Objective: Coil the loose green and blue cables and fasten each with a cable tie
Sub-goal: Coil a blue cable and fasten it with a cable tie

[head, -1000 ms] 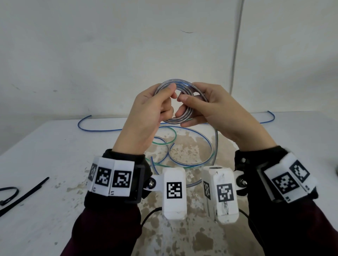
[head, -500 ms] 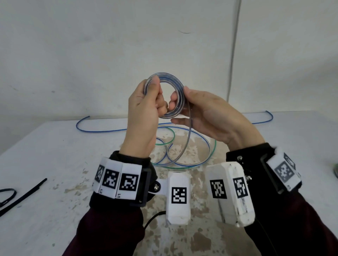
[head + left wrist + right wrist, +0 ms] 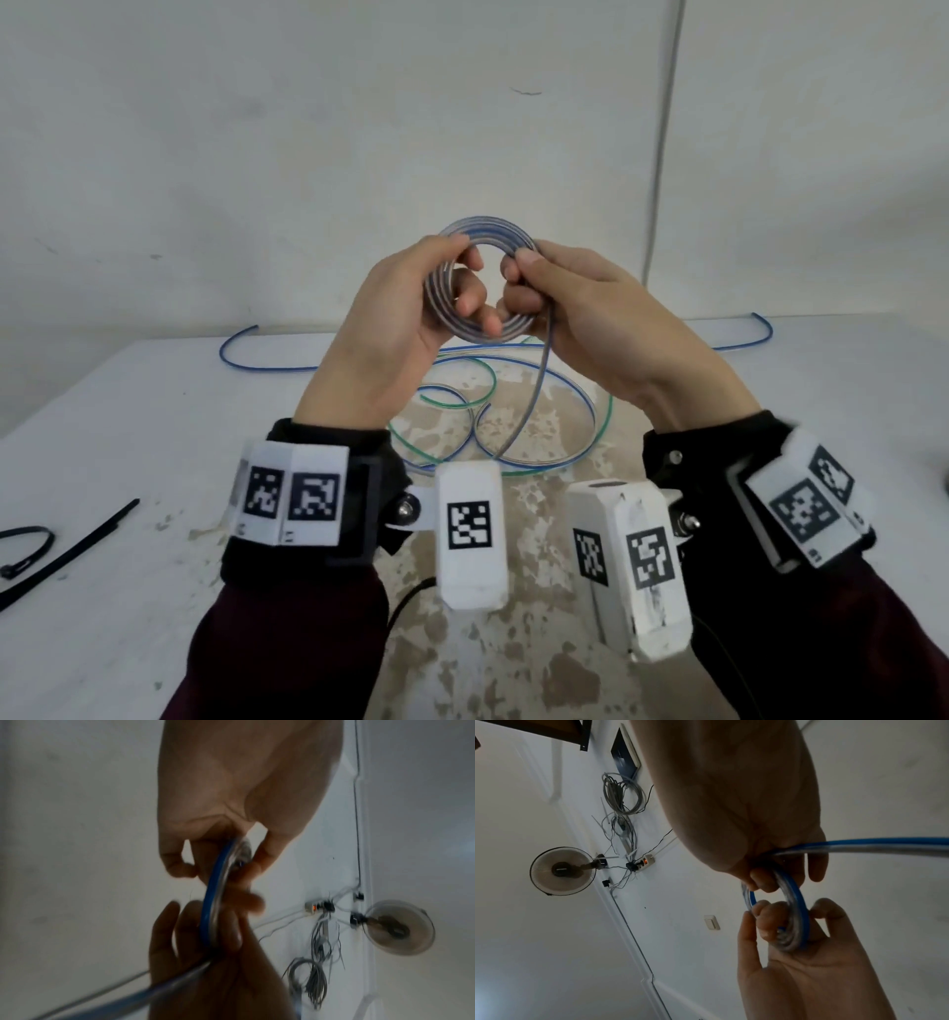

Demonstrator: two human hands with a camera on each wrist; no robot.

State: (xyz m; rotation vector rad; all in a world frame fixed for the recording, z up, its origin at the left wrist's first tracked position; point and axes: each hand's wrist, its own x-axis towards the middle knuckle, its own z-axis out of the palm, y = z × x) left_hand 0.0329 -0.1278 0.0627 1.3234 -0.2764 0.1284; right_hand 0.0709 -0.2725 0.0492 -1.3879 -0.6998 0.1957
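Coil (image 3: 480, 231) between hands: clear-grey tubing with blue stripe; same blue stripe visible in right wrist view (image 3: 800, 914).
Loose cable below hands, blue-striped (image 3: 565, 383); second loose cable beside it, green-striped (image 3: 608, 416).
Blue cable end (image 3: 241, 357) beyond left hand.
Surface (image 3: 154, 421): white, with mottled brown worn patches under the hands.
Cable ties (image 3: 67, 555) far left of left hand: black.
Sleeves (image 3: 287, 658): dark maroon, black cuffs.
Wrist units (image 3: 470, 529): white, black-and-white square marker patterns.
Wall (image 3: 257, 128): off-white.

Both hands are raised together, left hand (image 3: 411, 318) and right hand (image 3: 595, 318) with fingers curled, gripping.
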